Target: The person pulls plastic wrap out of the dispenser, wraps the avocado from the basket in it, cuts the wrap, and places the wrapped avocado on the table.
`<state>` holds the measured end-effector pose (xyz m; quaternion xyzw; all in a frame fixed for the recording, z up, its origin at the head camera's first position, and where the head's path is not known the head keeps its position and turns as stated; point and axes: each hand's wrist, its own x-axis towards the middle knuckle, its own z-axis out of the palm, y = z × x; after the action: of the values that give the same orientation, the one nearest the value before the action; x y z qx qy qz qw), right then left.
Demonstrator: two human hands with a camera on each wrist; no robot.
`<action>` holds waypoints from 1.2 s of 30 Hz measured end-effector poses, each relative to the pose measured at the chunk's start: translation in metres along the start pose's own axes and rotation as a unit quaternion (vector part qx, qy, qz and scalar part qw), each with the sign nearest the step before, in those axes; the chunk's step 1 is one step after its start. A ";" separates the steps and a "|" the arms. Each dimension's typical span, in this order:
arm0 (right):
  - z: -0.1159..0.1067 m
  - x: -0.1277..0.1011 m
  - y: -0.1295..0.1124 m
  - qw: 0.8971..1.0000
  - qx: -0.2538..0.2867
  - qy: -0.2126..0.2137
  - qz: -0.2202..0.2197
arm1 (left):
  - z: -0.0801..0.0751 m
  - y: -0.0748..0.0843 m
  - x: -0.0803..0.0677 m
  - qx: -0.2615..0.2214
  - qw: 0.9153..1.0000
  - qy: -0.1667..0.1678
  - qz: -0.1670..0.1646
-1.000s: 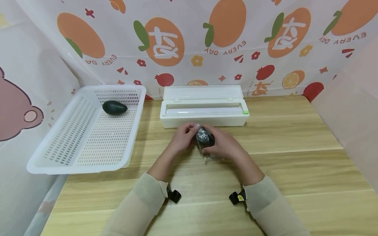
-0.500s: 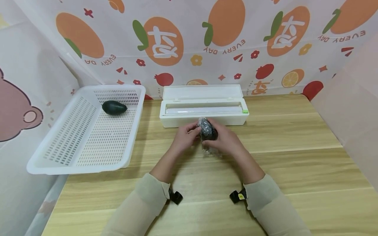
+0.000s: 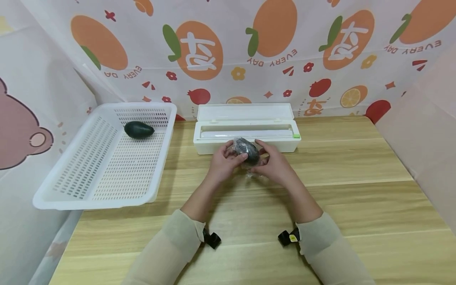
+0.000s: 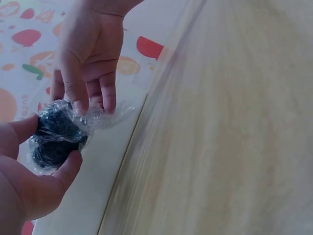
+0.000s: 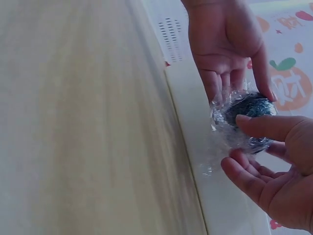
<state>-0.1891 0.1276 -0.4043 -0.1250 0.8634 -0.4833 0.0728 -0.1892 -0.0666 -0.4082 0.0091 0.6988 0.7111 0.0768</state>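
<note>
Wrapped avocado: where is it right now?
In the head view the wrapped avocado sits mid-table, held between left hand and right hand, just in front of the white wrap box.

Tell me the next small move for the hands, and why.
Probably smooth down the loose film tail. Both the left hand and right hand hold the wrapped avocado above the table, and a flap of cling film sticks out under the right fingers.

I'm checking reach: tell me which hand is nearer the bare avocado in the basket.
Left. The left hand sits on the basket's side of the wrapped avocado; the right hand is beyond it, farther from the bare avocado.
</note>
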 end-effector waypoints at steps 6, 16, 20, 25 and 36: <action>-0.008 0.001 0.003 1.000 0.008 -0.005 0.014 | 0.004 0.000 -0.002 -0.016 0.999 0.002 0.029; -0.005 0.000 0.002 0.991 0.109 -0.051 0.060 | 0.004 0.001 -0.003 -0.017 1.000 -0.001 0.024; -0.005 -0.001 0.002 0.980 0.173 -0.074 0.062 | 0.006 -0.001 -0.003 -0.028 0.999 -0.013 0.007; -0.005 0.001 0.004 0.973 0.200 -0.109 0.035 | 0.009 -0.004 -0.005 -0.038 0.998 -0.057 -0.014; -0.001 0.002 0.008 0.987 0.145 -0.074 0.012 | 0.010 -0.001 -0.009 -0.131 0.983 -0.110 -0.068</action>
<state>-0.1929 0.1323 -0.4107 -0.1387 0.7779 -0.5917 0.1597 -0.1791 -0.0581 -0.4077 0.0295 0.5859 0.7841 0.2023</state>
